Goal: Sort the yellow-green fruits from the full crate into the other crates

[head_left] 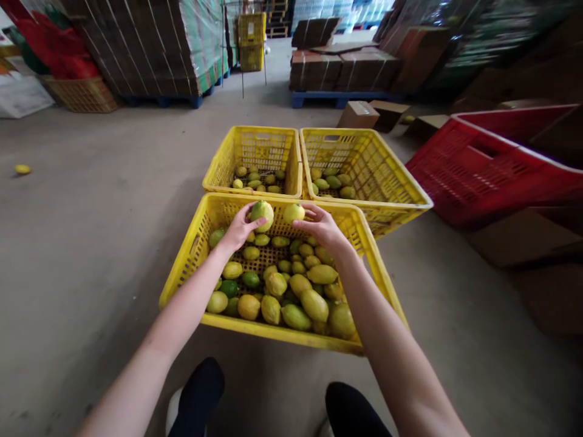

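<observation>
My left hand is closed round a large green-yellow lemon, over the far part of the front yellow crate. To its right, my right hand grips a smaller yellow lemon at the same height. Below both hands, many yellow and green lemons lie in the front crate, mostly towards its near and right sides. Behind it stand a back left yellow crate and a back right yellow crate, each with several lemons on the bottom.
A red crate stands at the right beside cardboard. One lemon lies on the floor at the left. Wrapped pallets, stacked cardboard and small open boxes are farther back.
</observation>
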Demonstrator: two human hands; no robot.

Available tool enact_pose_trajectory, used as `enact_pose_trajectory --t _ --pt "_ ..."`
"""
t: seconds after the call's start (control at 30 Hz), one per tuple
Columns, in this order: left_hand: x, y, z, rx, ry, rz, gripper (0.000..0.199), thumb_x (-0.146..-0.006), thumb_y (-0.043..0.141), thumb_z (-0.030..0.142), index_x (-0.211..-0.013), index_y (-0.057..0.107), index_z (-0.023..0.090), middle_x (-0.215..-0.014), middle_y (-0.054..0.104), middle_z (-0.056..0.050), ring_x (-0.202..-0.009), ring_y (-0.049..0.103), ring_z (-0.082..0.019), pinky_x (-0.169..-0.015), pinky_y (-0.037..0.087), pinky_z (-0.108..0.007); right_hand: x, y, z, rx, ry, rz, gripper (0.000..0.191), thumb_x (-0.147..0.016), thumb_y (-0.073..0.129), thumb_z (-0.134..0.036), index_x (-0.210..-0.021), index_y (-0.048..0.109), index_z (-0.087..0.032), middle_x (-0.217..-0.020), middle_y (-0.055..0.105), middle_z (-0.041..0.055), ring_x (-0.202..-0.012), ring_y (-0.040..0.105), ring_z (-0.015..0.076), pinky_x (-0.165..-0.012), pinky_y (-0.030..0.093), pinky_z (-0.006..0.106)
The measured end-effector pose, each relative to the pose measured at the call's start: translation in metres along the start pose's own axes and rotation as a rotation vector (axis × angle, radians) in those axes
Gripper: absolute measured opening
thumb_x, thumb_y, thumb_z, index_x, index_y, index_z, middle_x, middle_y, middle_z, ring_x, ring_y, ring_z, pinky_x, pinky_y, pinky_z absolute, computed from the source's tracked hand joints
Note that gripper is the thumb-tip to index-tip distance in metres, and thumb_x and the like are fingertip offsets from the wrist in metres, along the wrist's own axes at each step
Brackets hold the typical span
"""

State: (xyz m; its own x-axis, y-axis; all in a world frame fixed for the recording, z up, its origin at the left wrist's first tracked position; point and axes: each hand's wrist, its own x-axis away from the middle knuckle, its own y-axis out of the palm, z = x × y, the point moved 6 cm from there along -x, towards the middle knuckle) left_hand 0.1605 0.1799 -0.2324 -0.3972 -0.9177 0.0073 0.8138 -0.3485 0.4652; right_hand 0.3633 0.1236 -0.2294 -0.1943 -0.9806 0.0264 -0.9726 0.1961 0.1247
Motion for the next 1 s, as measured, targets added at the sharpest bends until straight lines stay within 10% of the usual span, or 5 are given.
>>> enact_pose_trajectory --t 0.63,1.0 --pt "0.005 0.008 0.010 0.143 -0.069 -0.050 0.043 -0.067 0.084 0.027 -0.108 0.071 0.019 -0.115 0.073 -0.006 -0.128 0.056 -0.026 -0.109 0.043 -0.035 0.000 0.030 -0.015 0.000 0.036 -0.124 0.056 -0.040 0.097 -0.039 -0.088 0.072 -0.021 -0.079 0.075 -0.0005 -0.076 0.072 0.0196 -0.077 0.060 0.034" --pt "0.003 -0.010 -0.039 -0.081 -0.604 -0.143 0.065 -0.091 0.042 0.070 -0.115 0.072 0.018 -0.086 0.078 -0.012 -0.070 0.074 -0.026 -0.056 0.056 -0.030 -0.002 0.033 0.015 -0.055 0.333 -0.180 0.051 -0.065 0.081 -0.066 -0.072 0.071 -0.016 -0.066 0.075 0.0113 -0.059 0.073 0.0225 -0.057 0.064 0.030"
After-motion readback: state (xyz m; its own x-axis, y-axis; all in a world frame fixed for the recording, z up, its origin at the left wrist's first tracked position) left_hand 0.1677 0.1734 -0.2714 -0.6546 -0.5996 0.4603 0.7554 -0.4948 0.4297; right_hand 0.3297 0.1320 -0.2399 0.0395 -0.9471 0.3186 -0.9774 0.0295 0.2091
